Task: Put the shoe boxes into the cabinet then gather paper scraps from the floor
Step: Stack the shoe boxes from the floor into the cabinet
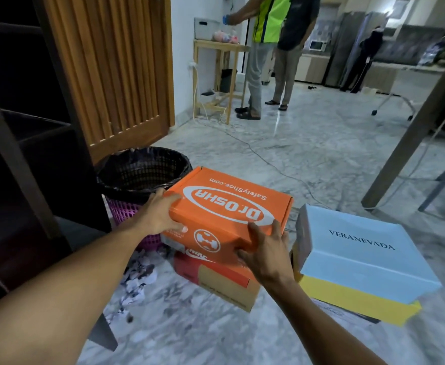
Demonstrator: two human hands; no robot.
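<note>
Orange box (229, 206) covering red-lidded box (189, 268), cabinet (31, 133) interior dark

dim indoor light, wide-angle edge distortion

Matt orange cardboard box (224, 214), glossy marble floor (308, 143), slatted wooden door (116, 75)
</note>
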